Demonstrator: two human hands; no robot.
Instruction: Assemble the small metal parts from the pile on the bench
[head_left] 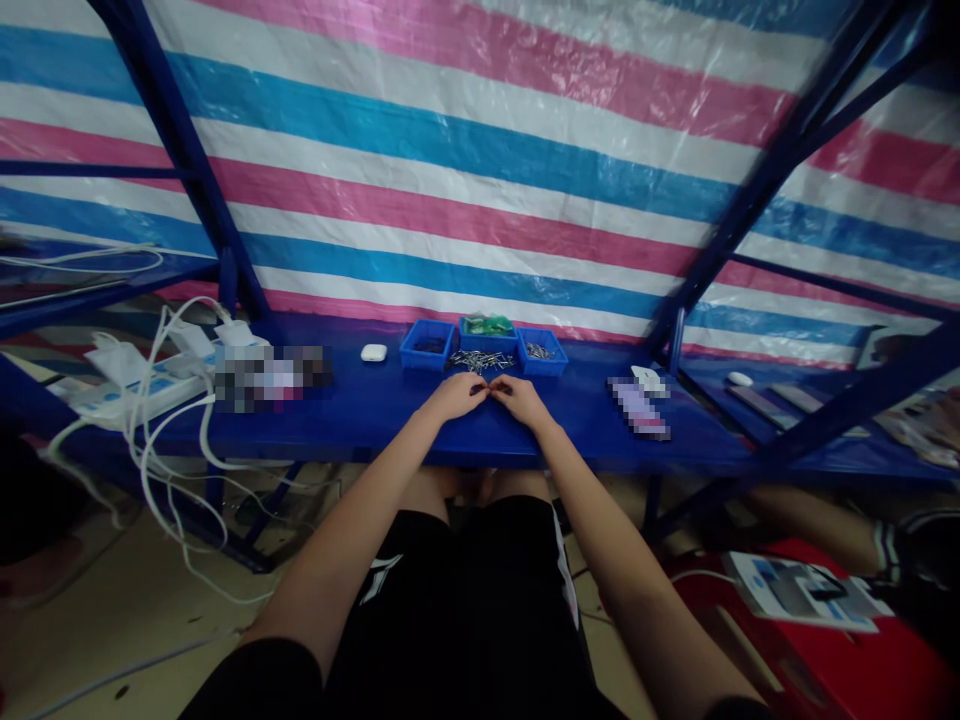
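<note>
My left hand (460, 395) and my right hand (520, 400) meet at the front of the blue table, fingertips pinched together. Whatever lies between them is too small to make out. Just beyond my fingers is a loose pile of small metal pieces that look like screws (482, 361). Around the pile stand three blue bins: the left bin (406, 354) has dark small parts in it, the middle bin (487, 340) holds green plastic packets (487, 325), and the right bin (552, 366) contains small silvery parts (538, 351).
A white earphone case (373, 353) lies left of the bins. Power strips (142, 385) with tangled white cables crowd the table's left end. A blurred-out phone-like item (639, 408) lies at right. Blue frame posts (712, 250) rise behind. Another person's arm (817, 520) shows at right.
</note>
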